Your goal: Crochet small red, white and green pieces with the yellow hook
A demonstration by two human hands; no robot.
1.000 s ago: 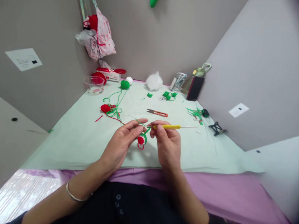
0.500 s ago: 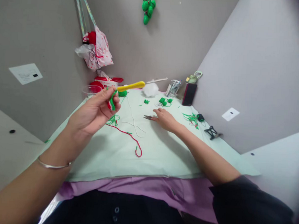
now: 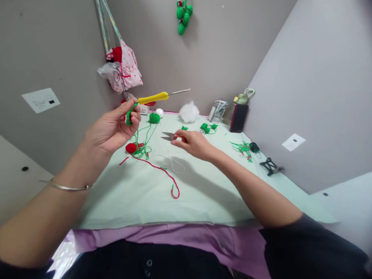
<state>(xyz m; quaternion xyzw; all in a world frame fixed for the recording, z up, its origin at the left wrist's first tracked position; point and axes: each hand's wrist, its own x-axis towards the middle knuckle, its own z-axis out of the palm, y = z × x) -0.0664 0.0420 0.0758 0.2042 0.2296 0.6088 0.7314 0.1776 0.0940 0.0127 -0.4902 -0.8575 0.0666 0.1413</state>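
My left hand [image 3: 117, 122] is closed around a small green, red and white crochet piece [image 3: 129, 116] and a crochet hook [image 3: 153, 98] with a yellow handle, whose metal tip points right. Small scissors [image 3: 168, 136] are in my right hand [image 3: 193, 144], held above the table with the blades slightly apart and pointing left. Below my left hand lie a red yarn ball [image 3: 131, 148], tangled green yarn [image 3: 144, 149] and a long red strand [image 3: 154, 166]. White thread [image 3: 173, 158] lies beneath my right hand.
Along the back stand a green yarn ball [image 3: 154, 118], white stuffing [image 3: 189, 111], a clear cup of pens [image 3: 218, 111] and a dark phone [image 3: 239, 118]. Green crochet pieces [image 3: 208, 127] lie nearby. At right are yarn scraps [image 3: 242, 149] and a black stand [image 3: 270, 166]. Walls enclose the table.
My right hand has lifted the scissors off the table and brought them left, toward my left hand. The left hand, with hook and crochet piece, has shifted slightly left.
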